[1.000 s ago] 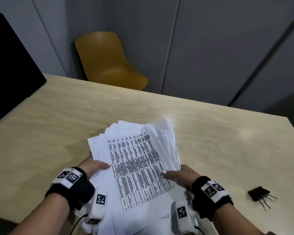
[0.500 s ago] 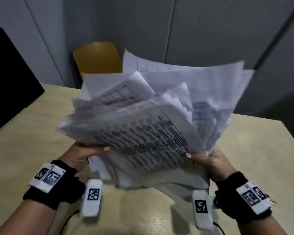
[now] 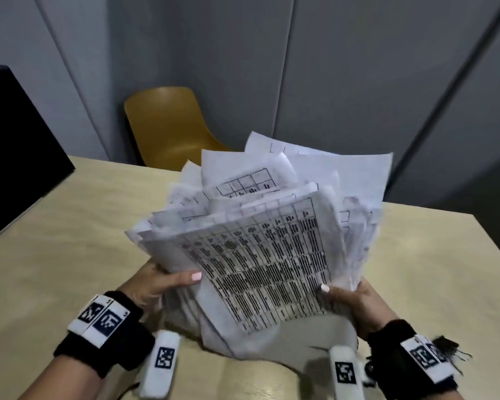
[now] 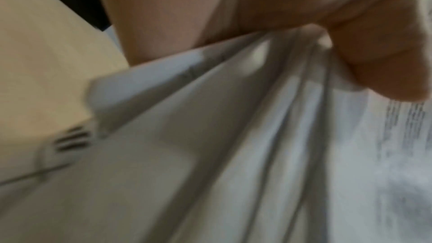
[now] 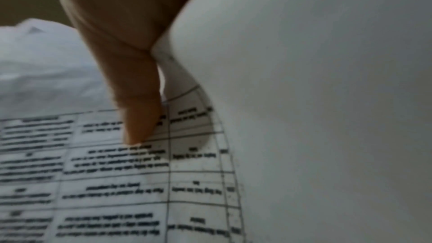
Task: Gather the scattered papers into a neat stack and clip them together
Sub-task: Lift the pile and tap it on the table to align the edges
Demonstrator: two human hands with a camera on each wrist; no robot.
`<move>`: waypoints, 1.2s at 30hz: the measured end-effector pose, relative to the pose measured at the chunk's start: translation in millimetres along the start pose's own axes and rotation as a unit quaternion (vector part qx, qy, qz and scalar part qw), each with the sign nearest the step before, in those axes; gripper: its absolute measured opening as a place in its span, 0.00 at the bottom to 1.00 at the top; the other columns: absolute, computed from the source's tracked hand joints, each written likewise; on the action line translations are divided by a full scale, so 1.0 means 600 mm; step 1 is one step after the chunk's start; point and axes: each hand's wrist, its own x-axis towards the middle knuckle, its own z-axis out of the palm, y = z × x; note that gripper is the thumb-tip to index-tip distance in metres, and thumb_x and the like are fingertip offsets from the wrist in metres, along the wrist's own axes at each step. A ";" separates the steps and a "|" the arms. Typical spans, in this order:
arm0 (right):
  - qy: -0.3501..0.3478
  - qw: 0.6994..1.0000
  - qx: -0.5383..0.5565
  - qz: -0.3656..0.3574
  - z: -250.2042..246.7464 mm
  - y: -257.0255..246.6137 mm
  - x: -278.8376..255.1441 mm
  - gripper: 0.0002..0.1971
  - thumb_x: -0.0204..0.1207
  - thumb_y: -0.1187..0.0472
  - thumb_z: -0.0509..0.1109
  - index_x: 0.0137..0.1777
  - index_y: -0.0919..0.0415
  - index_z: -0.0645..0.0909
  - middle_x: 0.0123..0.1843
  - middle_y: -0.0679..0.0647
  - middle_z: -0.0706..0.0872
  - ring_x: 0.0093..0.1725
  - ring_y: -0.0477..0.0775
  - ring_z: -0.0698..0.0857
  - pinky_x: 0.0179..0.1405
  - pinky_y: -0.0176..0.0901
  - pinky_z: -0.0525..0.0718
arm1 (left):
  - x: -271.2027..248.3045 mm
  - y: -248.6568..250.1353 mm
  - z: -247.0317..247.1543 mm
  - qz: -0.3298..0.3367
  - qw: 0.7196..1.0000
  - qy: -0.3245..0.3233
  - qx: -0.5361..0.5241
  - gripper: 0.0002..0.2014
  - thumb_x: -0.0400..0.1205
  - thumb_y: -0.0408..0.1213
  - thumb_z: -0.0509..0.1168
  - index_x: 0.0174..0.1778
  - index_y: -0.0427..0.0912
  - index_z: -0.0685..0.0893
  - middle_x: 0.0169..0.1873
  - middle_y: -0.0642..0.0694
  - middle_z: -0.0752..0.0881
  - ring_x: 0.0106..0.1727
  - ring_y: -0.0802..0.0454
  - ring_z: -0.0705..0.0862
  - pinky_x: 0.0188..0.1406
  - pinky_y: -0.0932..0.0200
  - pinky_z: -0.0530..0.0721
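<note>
A loose, fanned bundle of printed papers (image 3: 272, 255) is held up off the wooden table (image 3: 70, 241), tilted with its far edge raised. The top sheet carries a dense printed grid. My left hand (image 3: 168, 281) grips the bundle's near left edge, thumb on top. My right hand (image 3: 350, 295) grips the near right edge the same way. The left wrist view shows blurred sheet edges (image 4: 233, 154) fanning out under my thumb (image 4: 374, 62). In the right wrist view my thumb (image 5: 138, 108) presses on the grid sheet (image 5: 105, 173). A black binder clip (image 3: 449, 346) lies on the table, partly hidden behind my right wristband.
A yellow chair (image 3: 168, 125) stands beyond the table's far edge, against grey wall panels. A large black object (image 3: 12, 145) sits at the table's left side. Bare tabletop lies to the left and right of the bundle.
The papers lay flat on the table a second ago. Both hands lifted them high, and they now sit somewhat lower and closer to me, still fanned.
</note>
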 end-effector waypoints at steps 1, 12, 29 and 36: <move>0.016 1.000 0.004 0.001 -0.002 0.005 0.001 0.39 0.24 0.54 0.90 0.39 0.69 0.83 0.27 0.59 0.87 0.26 0.51 0.86 0.25 0.37 0.85 | 0.006 -0.015 -0.004 -0.027 0.999 0.009 -0.018 0.43 0.29 0.50 0.86 0.42 0.38 0.88 0.33 0.48 0.92 0.34 0.55 0.91 0.30 0.64 0.86; 0.135 0.979 -0.103 0.113 -0.059 0.064 0.017 0.17 0.62 0.79 0.71 0.53 0.77 0.80 0.29 0.59 0.90 0.29 0.56 0.90 0.29 0.42 0.88 | 0.055 -0.128 0.016 -0.168 0.977 -0.007 0.133 0.38 0.44 0.53 0.81 0.50 0.42 0.85 0.48 0.43 0.91 0.52 0.42 0.89 0.56 0.45 0.86; 0.219 0.951 -0.188 0.112 -0.118 0.094 0.008 0.13 0.71 0.76 0.71 0.55 0.68 0.80 0.38 0.64 0.88 0.39 0.64 0.86 0.46 0.53 0.84 | 0.066 -0.134 -0.003 -0.242 0.957 0.128 0.100 0.07 0.76 0.30 0.67 0.31 0.38 0.82 0.19 0.44 0.85 0.19 0.50 0.83 0.24 0.64 0.79; 0.210 0.959 -0.159 0.106 -0.108 0.101 -0.004 0.09 0.72 0.77 0.67 0.46 0.64 0.81 0.29 0.58 0.90 0.26 0.58 0.87 0.28 0.44 0.85 | 0.054 -0.145 -0.037 -0.273 0.939 0.134 0.159 0.13 0.74 0.37 0.70 0.25 0.36 0.81 0.28 0.36 0.83 0.34 0.45 0.79 0.40 0.55 0.75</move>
